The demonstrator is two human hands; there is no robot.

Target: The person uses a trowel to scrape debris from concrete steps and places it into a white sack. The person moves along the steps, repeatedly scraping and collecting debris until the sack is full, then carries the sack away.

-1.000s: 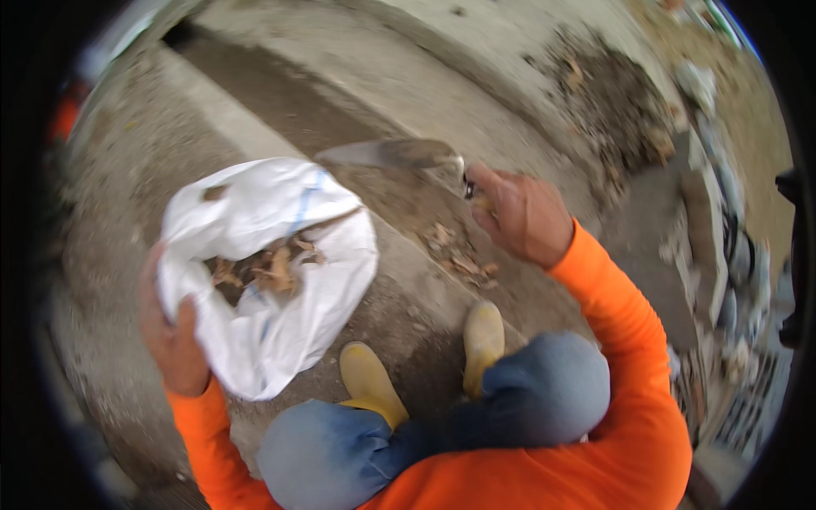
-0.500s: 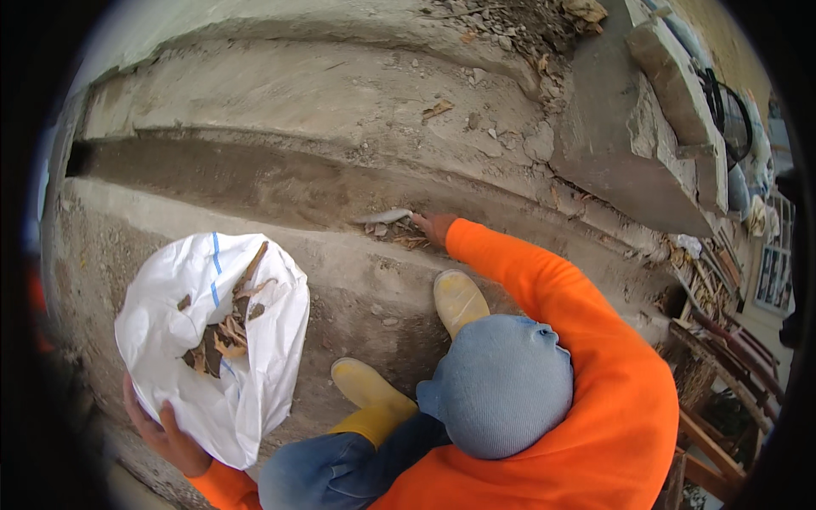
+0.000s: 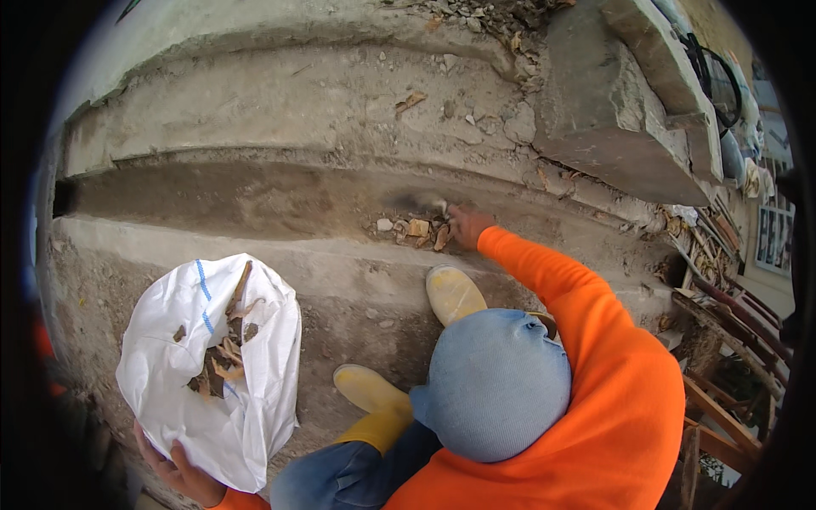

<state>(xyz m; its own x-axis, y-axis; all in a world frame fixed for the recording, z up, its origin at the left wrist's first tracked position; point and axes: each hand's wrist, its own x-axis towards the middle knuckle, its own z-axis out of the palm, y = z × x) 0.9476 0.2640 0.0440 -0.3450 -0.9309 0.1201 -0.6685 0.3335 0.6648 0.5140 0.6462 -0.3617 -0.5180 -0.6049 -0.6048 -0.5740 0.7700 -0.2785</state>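
Note:
My right hand (image 3: 467,225) grips a small trowel (image 3: 418,202), its grey blade blurred by motion, in the concrete channel. Just below the blade lies a small heap of stones, a yellowish chunk and dry leaf bits (image 3: 416,229). At the lower left, a white woven sack (image 3: 157,370) with blue stripes stands with its mouth spread. Dry leaves and brown scraps (image 3: 223,361) show inside it. My left hand (image 3: 183,472) holds the sack low on its near side, the thumb against the fabric and the fingers partly hidden.
The channel (image 3: 212,197) runs across between concrete ledges. My yellow boots (image 3: 455,293) stand on the near side, beside the heap. A large concrete block (image 3: 612,110) juts in at the upper right. Scrap timber (image 3: 722,416) is piled along the right, and loose rubble (image 3: 510,34) lies at the top.
My right hand has moved slightly right with the trowel, and the blade has shifted right, off the heap, uncovering more stones. My left hand stays at the sack. The view has shifted a little.

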